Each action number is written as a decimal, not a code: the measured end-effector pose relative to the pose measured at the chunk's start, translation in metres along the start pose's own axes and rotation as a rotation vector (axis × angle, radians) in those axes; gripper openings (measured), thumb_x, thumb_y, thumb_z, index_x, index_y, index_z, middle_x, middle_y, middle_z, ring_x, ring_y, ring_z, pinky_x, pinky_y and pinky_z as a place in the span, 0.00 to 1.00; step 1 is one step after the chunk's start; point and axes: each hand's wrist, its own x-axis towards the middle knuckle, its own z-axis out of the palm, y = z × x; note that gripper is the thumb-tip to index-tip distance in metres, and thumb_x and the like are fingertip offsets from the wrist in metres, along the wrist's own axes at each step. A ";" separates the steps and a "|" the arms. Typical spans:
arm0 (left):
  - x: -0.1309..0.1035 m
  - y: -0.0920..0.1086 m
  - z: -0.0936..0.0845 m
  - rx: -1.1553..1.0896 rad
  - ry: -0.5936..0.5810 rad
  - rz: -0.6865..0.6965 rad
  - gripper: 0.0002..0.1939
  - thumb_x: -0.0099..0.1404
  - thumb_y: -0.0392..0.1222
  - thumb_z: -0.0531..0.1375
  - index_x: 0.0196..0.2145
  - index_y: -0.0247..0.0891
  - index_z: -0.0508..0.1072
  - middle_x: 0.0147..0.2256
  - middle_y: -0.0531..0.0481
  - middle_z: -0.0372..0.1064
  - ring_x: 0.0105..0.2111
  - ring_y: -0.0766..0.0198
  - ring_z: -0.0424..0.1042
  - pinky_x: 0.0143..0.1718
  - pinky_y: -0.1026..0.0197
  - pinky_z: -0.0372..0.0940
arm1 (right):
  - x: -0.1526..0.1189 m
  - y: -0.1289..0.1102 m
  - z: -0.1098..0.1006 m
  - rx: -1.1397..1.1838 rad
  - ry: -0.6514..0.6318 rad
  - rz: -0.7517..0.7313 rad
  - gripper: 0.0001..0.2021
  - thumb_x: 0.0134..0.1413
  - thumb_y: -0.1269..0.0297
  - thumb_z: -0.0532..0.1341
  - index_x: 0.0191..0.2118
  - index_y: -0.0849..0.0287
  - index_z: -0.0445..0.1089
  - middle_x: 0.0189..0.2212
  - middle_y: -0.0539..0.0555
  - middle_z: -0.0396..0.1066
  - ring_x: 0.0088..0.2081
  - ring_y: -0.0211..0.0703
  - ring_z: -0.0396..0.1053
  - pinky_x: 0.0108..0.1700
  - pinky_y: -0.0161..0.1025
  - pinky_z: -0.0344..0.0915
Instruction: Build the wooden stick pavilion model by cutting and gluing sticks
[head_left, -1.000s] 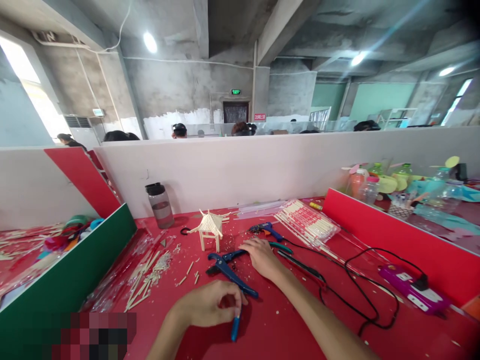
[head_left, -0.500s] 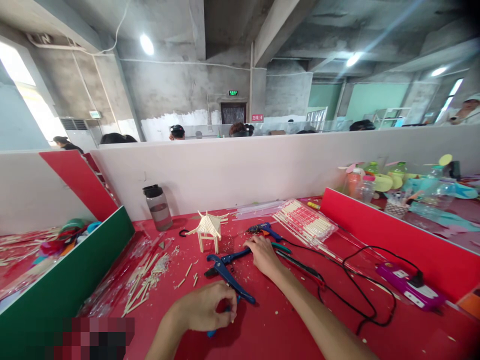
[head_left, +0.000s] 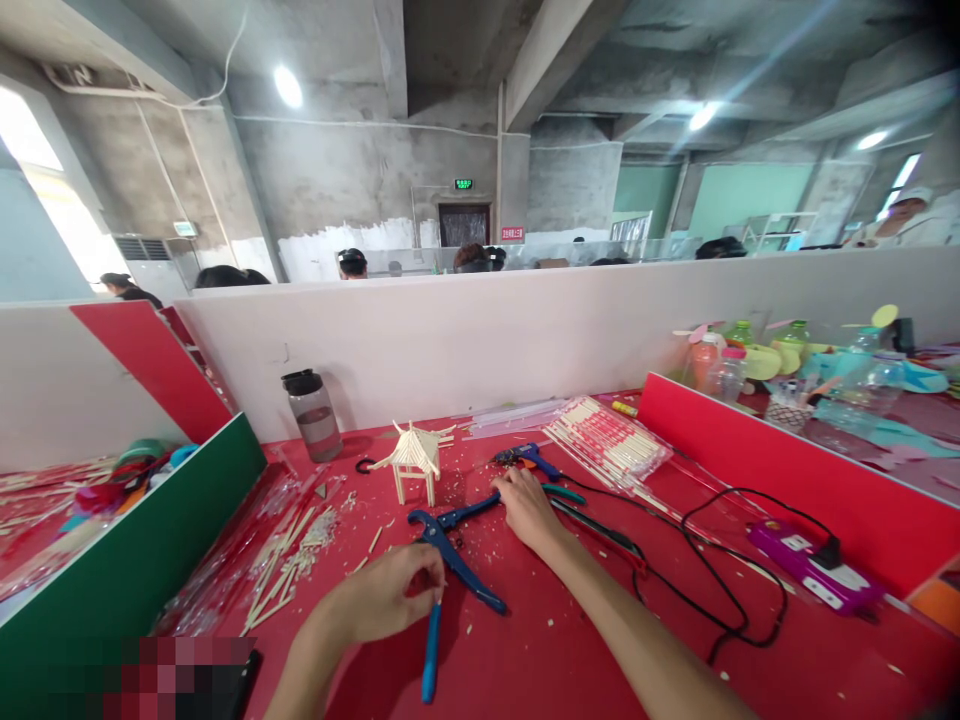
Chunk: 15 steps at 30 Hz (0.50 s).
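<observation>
My left hand [head_left: 390, 592] is closed, thumb and fingers pinched together, at the upper end of a blue handle [head_left: 431, 655] whose tool end is hidden. Whether the fingers hold this handle or a tiny bit is unclear. Before it lies a blue pipe cutter [head_left: 469, 575], its handles spread apart. My right hand [head_left: 527, 508] rests with curled fingers over the end of the cutter's far handle. Just beyond those fingers is a blue glue gun [head_left: 529, 458]. A small pavilion model [head_left: 415, 462] of pale sticks stands upright behind the cutter.
Loose sticks [head_left: 281, 580] and plastic wrap lie left; a pack of sticks [head_left: 604, 437] lies back right. A water bottle [head_left: 313, 415] stands by the white partition [head_left: 465, 345]. Black cable runs to a purple power strip [head_left: 814, 565]. Green [head_left: 142, 550] and red [head_left: 787, 480] dividers flank the table.
My left hand has moved left and slightly away from me, uncovering more of the blue handle. My right hand stays at the cutter's handle. The view has shifted slightly.
</observation>
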 end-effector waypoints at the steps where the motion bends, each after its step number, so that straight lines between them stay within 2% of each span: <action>1: 0.001 0.000 -0.002 -0.016 0.040 -0.007 0.06 0.63 0.38 0.56 0.37 0.41 0.73 0.36 0.50 0.74 0.35 0.61 0.72 0.38 0.63 0.64 | 0.000 0.001 0.000 0.022 0.014 0.007 0.16 0.56 0.79 0.58 0.47 0.58 0.74 0.46 0.62 0.70 0.48 0.53 0.66 0.51 0.44 0.60; 5: 0.007 0.003 -0.005 -0.123 0.172 -0.037 0.08 0.68 0.45 0.54 0.35 0.40 0.69 0.32 0.51 0.71 0.32 0.62 0.69 0.35 0.63 0.63 | 0.004 0.001 -0.005 0.218 0.147 0.008 0.12 0.60 0.76 0.57 0.44 0.58 0.75 0.43 0.60 0.71 0.46 0.50 0.69 0.51 0.42 0.63; 9: 0.016 0.002 0.000 -0.172 0.340 -0.051 0.11 0.69 0.48 0.52 0.33 0.40 0.65 0.29 0.52 0.67 0.29 0.63 0.65 0.32 0.63 0.61 | 0.007 -0.007 -0.014 0.689 0.270 -0.046 0.05 0.59 0.70 0.60 0.39 0.59 0.73 0.39 0.55 0.73 0.41 0.45 0.72 0.46 0.39 0.66; 12: 0.019 -0.004 0.002 -0.155 0.385 -0.088 0.10 0.68 0.46 0.52 0.35 0.39 0.67 0.31 0.50 0.69 0.31 0.62 0.67 0.35 0.62 0.61 | 0.004 -0.020 -0.019 1.018 0.184 -0.051 0.05 0.57 0.63 0.62 0.37 0.58 0.72 0.33 0.52 0.75 0.34 0.42 0.73 0.39 0.38 0.69; 15: 0.017 -0.010 0.000 -0.079 0.319 -0.168 0.11 0.67 0.45 0.52 0.36 0.38 0.71 0.32 0.48 0.72 0.32 0.60 0.69 0.34 0.61 0.61 | -0.003 -0.034 -0.020 1.135 0.040 -0.040 0.07 0.56 0.61 0.64 0.35 0.58 0.71 0.28 0.50 0.74 0.29 0.41 0.72 0.34 0.36 0.68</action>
